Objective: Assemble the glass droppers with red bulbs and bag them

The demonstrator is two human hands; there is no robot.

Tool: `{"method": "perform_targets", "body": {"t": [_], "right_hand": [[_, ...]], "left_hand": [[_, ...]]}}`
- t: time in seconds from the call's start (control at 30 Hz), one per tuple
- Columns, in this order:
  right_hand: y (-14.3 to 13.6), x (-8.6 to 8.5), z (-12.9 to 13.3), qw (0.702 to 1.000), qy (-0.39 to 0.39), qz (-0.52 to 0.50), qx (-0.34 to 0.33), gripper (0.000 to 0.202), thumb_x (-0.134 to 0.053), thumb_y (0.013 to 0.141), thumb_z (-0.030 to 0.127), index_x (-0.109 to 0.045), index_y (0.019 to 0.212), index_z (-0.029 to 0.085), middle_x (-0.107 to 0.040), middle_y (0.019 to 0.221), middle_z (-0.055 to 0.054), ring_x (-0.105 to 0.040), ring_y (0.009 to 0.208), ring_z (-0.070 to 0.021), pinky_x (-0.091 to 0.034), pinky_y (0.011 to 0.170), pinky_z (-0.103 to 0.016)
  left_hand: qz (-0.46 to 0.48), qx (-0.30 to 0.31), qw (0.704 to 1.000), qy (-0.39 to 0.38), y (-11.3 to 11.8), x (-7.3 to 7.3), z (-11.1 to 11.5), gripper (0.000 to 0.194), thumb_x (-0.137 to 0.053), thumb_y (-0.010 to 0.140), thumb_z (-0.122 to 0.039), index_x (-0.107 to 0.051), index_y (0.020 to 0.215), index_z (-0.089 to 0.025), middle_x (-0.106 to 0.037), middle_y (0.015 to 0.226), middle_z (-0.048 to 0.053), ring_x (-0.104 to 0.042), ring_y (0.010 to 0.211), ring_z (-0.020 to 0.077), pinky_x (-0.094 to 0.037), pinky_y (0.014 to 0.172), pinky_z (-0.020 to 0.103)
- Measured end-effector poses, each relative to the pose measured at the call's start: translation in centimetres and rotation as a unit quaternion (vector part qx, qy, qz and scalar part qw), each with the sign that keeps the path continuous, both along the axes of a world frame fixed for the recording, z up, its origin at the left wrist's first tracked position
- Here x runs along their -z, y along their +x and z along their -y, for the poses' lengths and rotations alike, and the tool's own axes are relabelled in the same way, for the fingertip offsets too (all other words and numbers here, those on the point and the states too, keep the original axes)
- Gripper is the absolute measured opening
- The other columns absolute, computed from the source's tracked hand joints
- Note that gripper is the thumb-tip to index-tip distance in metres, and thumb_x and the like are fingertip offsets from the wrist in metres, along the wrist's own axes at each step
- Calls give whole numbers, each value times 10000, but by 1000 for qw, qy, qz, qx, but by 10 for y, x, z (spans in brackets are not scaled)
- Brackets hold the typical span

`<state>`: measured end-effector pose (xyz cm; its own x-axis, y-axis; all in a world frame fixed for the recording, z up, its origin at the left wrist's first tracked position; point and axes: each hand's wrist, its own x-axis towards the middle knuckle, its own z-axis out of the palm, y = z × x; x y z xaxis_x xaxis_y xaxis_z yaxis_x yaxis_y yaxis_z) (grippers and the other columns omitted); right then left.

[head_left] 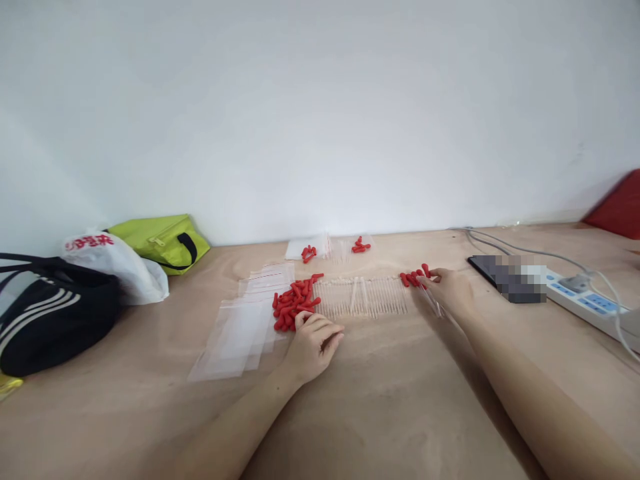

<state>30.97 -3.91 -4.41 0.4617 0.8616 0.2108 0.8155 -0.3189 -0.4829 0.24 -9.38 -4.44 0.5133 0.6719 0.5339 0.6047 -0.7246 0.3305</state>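
My left hand (313, 343) rests at the near edge of a heap of red rubber bulbs (295, 303), its fingers curled; anything inside them is hidden. Right of the heap, thin clear tubes (360, 298) lie side by side in a long row. Past the row's right end, my right hand (449, 291) pinches a clear tube with a red bulb (425, 270) at its far end. Beside these fingertips lie several more red bulbs (410, 279). Clear plastic bags (230, 340) overlap on the table left of the heap.
Behind the row are small bags with red bulbs (361, 246) and tubes. A phone (510, 279), a power strip (583, 297) and cables are at the right. A black bag (60, 320), white plastic bag (115, 267) and green bag (163, 240) stand left. A wall is behind.
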Motion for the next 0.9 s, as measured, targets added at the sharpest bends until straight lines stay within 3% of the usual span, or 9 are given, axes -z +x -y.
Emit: {"method": "perform_targets", "body": {"t": [0.37, 0.63, 0.9], "right_hand": [[-5, 3, 1, 998, -32, 44, -17, 382, -482, 718, 508, -645, 864, 195, -645, 699, -71, -577, 641, -206, -295, 499, -257], [-21, 13, -6, 988, 12, 135, -71, 233, -500, 726, 405, -620, 732, 206, -653, 793, -53, -560, 762, -210, -300, 663, -305], [-23, 18, -8, 981, -14, 174, -87, 245, -463, 767, 375, -646, 752, 212, -646, 819, -56, -554, 772, -203, -281, 662, -304]], "left_hand": [[5, 7, 1000, -16, 0, -1, 1, 97, -533, 791, -153, -619, 794, -200, -675, 737, -19, -568, 727, 139, -261, 766, 360], [4, -12, 1000, -23, 1, -1, 2, 80, -544, 785, -160, -614, 780, -197, -671, 744, -29, -550, 730, 134, -251, 760, 350], [-21, -18, 999, -46, 1, -2, 3, 98, -527, 800, -175, -618, 778, -203, -675, 752, -22, -540, 753, 143, -242, 772, 354]]}}
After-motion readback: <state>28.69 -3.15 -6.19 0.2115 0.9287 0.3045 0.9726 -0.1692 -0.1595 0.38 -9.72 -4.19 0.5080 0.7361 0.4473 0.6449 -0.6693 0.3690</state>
